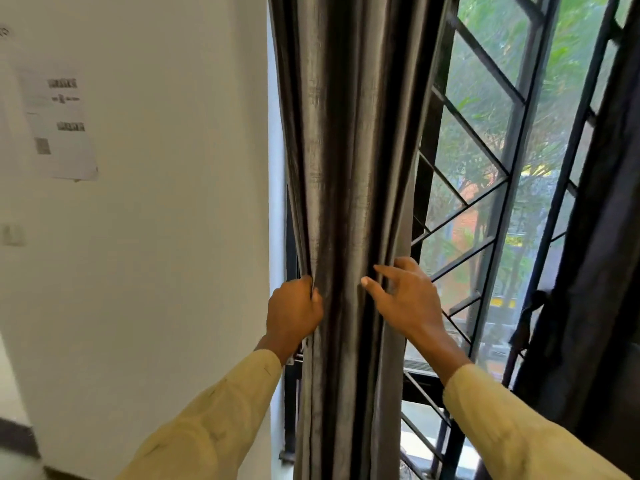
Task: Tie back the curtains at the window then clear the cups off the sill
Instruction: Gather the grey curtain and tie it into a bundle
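The left hand (294, 311) grips the left edge of the gathered grey pleated fabric curtain (349, 161), fingers curled round its folds. The right hand (407, 299), fingers spread, touches its right side; the curtain hangs between both hands.

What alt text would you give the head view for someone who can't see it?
A person's left hand grips the left edge of a bunched grey curtain while the right hand, fingers spread, touches its right side, beside a barred window. A darker curtain hangs far right; a paper notice is on the white wall at left.
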